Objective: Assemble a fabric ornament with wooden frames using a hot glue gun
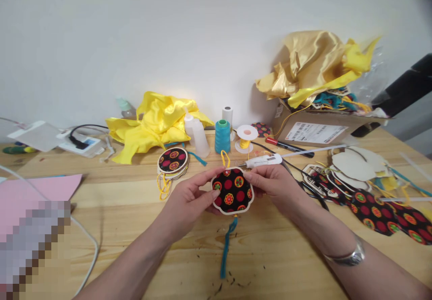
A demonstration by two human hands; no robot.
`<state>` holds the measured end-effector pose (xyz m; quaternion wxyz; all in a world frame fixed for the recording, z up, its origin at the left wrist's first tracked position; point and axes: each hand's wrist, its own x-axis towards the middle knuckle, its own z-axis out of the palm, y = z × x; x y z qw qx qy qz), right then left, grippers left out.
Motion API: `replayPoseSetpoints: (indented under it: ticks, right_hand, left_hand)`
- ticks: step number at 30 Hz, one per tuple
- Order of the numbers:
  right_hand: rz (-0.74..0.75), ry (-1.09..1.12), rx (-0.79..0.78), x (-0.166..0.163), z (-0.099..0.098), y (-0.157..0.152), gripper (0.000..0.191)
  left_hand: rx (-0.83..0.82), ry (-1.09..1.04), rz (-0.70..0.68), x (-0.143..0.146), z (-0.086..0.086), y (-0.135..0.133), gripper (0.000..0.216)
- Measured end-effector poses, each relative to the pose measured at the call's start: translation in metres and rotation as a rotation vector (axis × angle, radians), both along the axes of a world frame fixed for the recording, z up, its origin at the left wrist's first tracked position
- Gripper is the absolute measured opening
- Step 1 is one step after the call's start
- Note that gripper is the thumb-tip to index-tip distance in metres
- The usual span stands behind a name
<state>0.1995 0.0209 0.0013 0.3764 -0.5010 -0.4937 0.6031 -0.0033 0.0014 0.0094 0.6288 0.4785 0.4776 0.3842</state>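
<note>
A pale wooden surface (118, 192) fills the lower frame. At upper right sits a cardboard box (313, 131) heaped with gold cloth (310, 61); left of centre lies a crumpled yellow satin cloth (151, 124). At centre, the left hand (189, 201) and the right hand (275, 185) each close their grip on opposite edges of a scalloped fabric ornament (232, 191), black with red and yellow circles, held just above the surface. A teal thread cone (222, 136) stands behind it. A teal tassel (227, 243) hangs below the ornament; a yellow loop (225, 158) rises from its top.
</note>
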Motion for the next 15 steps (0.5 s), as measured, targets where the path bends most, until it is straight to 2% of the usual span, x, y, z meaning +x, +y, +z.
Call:
replayPoseSetpoints:
  ticks: [9,15]
  right_hand:
    - [-0.007,0.131,-0.068,-0.0023,-0.0028,0.0007,0.051]
    - [0.028,-0.021,0.015,0.0004,0.0031,0.0003,0.044]
  left_hand:
    - [0.006,-0.015,0.031,-0.0007,0.0009,0.0015,0.045]
    - [0.005,-0.020,0.032,-0.0011,0.0025,0.0020,0.045]
